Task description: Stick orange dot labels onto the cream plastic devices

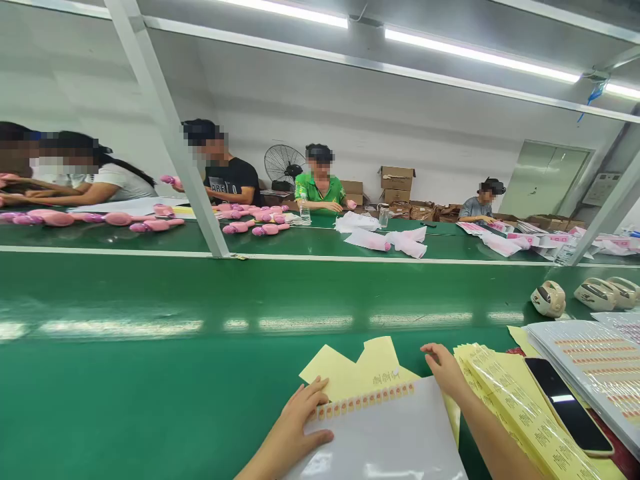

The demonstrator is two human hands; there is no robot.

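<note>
One glossy white sticker sheet (385, 440) is lying on the green counter (150, 400) directly before the person, its single row of small orange stickers (367, 401) running along the far edge. The left grip (303, 417) is resting spread on the sheet's far-left corner, pressing rather than pinching, with the thumb reaching onto the white part. The right grip (443, 363) is hovering near the far-right corner, fingers loosely bent and apart, with no held thing showing.

The sheet is probably handling as something light, thin and flexible, and its shine is suggesting a slick face that could be skating under a light touch. Whether other sheets are lying beneath it, I cannot tell. The white borders are offering the best places to hold, since fingers on the row could be lifting or creasing stickers.

Yellow printed papers (345, 373) are poking out beyond the far edge and could be sliding along with it. On the right, room is running tight: yellow label strips (520, 407), a smartphone (565, 403) and a stack of sticker sheets (585, 353) are crowding that side. The widest room for moving is opening to the left.
</note>
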